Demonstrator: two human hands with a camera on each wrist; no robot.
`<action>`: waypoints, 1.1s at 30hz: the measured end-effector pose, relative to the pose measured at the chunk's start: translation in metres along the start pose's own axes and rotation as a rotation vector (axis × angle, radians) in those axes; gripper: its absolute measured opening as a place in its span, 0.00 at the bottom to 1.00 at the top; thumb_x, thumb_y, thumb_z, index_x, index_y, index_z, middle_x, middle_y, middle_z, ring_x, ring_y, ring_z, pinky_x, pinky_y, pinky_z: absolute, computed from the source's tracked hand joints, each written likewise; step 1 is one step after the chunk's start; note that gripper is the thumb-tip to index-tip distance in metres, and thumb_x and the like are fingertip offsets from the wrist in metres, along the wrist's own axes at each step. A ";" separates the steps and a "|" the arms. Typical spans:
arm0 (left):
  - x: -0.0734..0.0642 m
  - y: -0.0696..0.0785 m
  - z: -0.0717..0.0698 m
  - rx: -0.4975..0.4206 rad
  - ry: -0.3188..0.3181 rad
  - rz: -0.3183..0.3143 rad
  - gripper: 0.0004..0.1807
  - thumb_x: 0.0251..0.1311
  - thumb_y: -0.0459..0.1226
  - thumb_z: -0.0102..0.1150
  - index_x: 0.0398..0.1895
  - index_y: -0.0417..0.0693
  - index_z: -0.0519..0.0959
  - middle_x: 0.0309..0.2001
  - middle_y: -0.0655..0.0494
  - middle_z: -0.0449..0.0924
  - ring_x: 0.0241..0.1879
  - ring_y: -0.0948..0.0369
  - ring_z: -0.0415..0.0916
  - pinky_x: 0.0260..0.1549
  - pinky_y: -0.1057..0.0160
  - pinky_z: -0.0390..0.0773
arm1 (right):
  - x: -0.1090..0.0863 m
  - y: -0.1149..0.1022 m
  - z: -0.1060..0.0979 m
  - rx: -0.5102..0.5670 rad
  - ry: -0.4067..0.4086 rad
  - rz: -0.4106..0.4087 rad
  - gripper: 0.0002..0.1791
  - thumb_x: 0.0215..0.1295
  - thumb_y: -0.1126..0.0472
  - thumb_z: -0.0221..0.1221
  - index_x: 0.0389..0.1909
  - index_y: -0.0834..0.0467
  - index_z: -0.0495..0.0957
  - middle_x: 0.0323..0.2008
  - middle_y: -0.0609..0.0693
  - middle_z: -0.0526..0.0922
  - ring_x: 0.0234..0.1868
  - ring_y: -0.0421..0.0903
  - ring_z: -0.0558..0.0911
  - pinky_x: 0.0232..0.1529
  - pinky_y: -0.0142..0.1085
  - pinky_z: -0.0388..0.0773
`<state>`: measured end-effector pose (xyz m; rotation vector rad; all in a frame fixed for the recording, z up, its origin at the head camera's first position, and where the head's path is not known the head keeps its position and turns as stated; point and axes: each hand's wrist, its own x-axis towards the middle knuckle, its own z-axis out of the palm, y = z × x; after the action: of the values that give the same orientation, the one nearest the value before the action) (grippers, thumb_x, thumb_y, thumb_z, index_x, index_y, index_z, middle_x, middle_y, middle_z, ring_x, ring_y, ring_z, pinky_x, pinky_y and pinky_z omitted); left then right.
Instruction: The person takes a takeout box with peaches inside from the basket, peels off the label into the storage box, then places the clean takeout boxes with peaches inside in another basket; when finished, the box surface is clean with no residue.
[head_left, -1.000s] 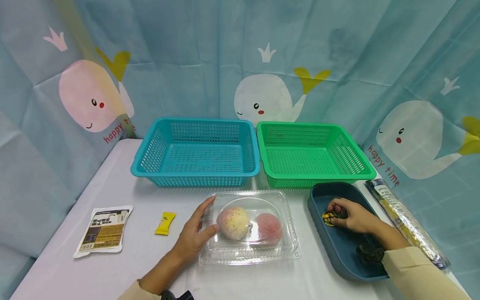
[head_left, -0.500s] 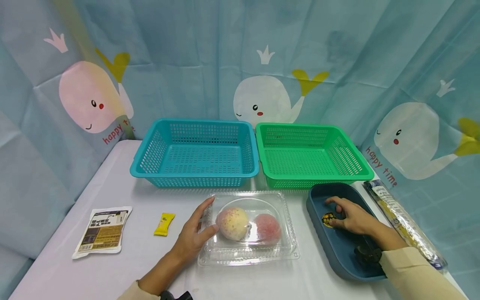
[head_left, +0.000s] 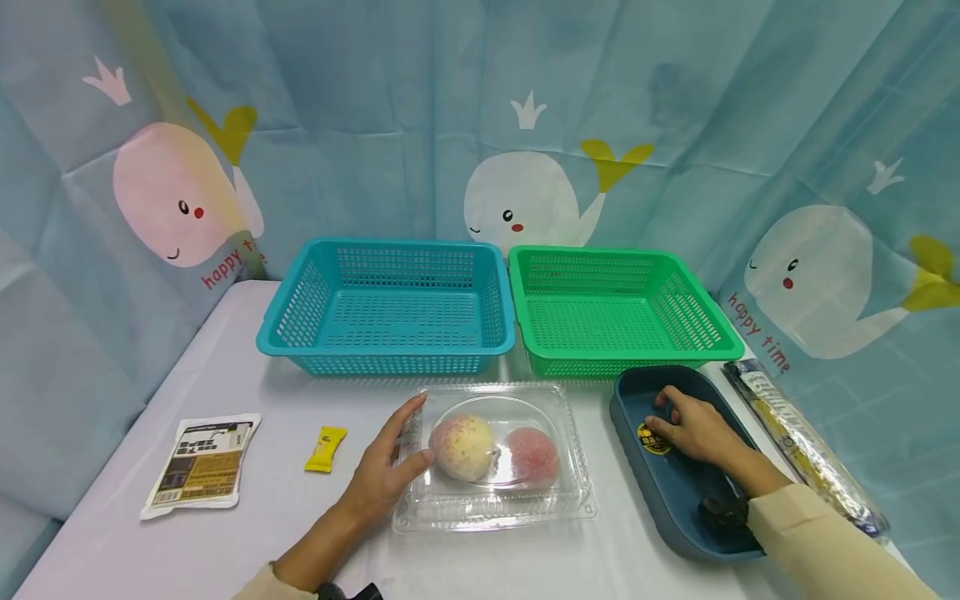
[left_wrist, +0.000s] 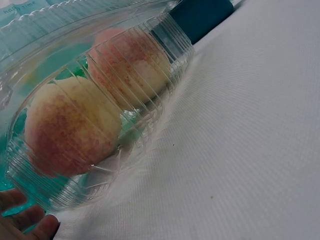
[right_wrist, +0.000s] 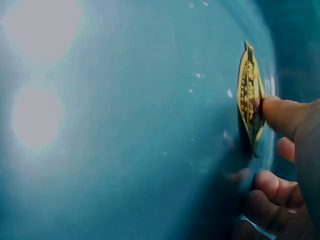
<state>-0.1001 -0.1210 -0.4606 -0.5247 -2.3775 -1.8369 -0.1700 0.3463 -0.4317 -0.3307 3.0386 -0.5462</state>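
My left hand point(head_left: 378, 468) lies along the left side of a clear plastic clamshell box point(head_left: 442, 518), fingers fairly straight and thumb beside the lid. Inside are two round fruits like peaches: a yellowish-pink peach point(head_left: 463, 447) and a redder peach point(head_left: 531, 457). Within a dark blue tray point(head_left: 686, 546), my right hand point(head_left: 697, 427) has loosely bent fingers. Its thumb touches the edge of a small black-and-yellow label point(head_left: 653, 438) inside the tray. In the right wrist view, the label point(right_wrist: 248, 95) has edges standing up; whether it is stuck down, I cannot tell.
A blue basket point(head_left: 390, 363) and a green basket point(head_left: 637, 365) stand side by side behind. At left lie a brown-and-white food pouch point(head_left: 202, 462) and a small yellow packet point(head_left: 326, 449). A long silvery package point(head_left: 813, 454) lies right of the tray.
The right fingers have moved off the label's face, spread, then bent again; the thumb is now at its upper right edge. The left hand stays at the box. The head view has shifted slightly.
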 end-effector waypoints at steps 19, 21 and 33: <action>-0.002 0.002 -0.001 0.014 0.008 -0.015 0.35 0.63 0.41 0.54 0.74 0.59 0.57 0.72 0.47 0.54 0.68 0.39 0.52 0.55 0.30 0.60 | -0.004 -0.025 -0.061 0.100 0.219 -0.124 0.14 0.66 0.55 0.61 0.44 0.61 0.75 0.26 0.48 0.74 0.23 0.44 0.71 0.23 0.39 0.68; -0.002 0.002 -0.001 0.007 0.005 -0.018 0.35 0.63 0.40 0.54 0.74 0.59 0.57 0.73 0.48 0.54 0.68 0.39 0.52 0.55 0.31 0.59 | -0.003 -0.023 -0.068 0.110 0.255 -0.131 0.13 0.66 0.56 0.61 0.44 0.61 0.76 0.27 0.48 0.75 0.22 0.43 0.71 0.22 0.38 0.68; -0.001 0.002 0.001 -0.004 0.005 -0.020 0.35 0.63 0.41 0.54 0.74 0.58 0.57 0.73 0.48 0.54 0.69 0.39 0.51 0.55 0.30 0.59 | 0.008 -0.001 -0.103 0.138 0.405 -0.010 0.15 0.67 0.52 0.59 0.42 0.60 0.77 0.31 0.53 0.73 0.28 0.44 0.69 0.23 0.39 0.65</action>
<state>-0.0981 -0.1197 -0.4599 -0.4974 -2.3849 -1.8500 -0.1855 0.3783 -0.3344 -0.2554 3.3541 -0.9224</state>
